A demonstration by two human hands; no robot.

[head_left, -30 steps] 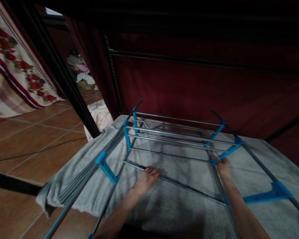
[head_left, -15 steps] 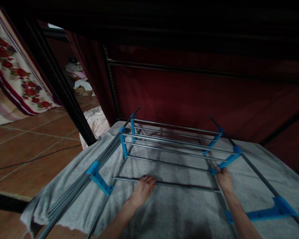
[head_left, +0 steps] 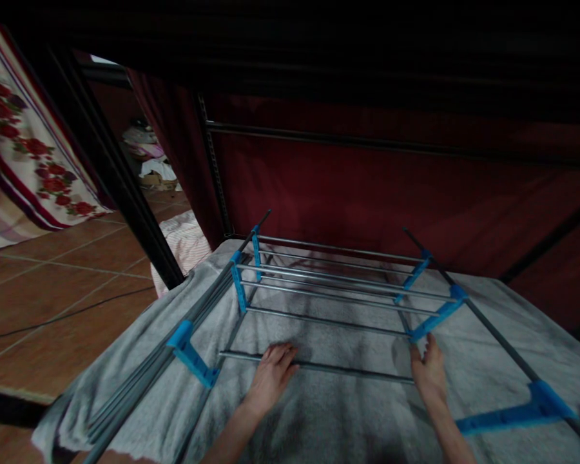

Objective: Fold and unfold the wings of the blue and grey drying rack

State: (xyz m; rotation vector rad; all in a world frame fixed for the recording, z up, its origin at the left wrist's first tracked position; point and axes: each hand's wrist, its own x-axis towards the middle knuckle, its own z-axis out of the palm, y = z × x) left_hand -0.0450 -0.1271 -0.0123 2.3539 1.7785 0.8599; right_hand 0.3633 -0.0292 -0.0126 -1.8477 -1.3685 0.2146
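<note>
A metal rack of grey tubes joined by blue plastic brackets [head_left: 434,320] lies on a grey blanket [head_left: 341,412]. My left hand [head_left: 273,374] is closed over a loose-looking crossbar [head_left: 352,370] at the near side, fingers draped across the tube. Just below a blue bracket on the right, my right hand [head_left: 429,370] straddles the rack's lower side tube, thumb on one side and fingers on the other; the hand and forearm hide the tube there. The crossbar's right end meets this hand. Several parallel crossbars [head_left: 338,291] span the rack's far part.
A bundle of thin tubes [head_left: 130,399] runs along the left side. Dark red cloth [head_left: 367,193] hangs behind, with a black frame post [head_left: 120,174] at left and a dark beam overhead. Floral fabric [head_left: 38,148] hangs over the tiled floor [head_left: 53,283], where a cable lies.
My right hand has shifted slightly down and left, off the blue bracket's corner, with thumb and fingers spread wider. My left hand stays on the crossbar. The view has tilted a little.
</note>
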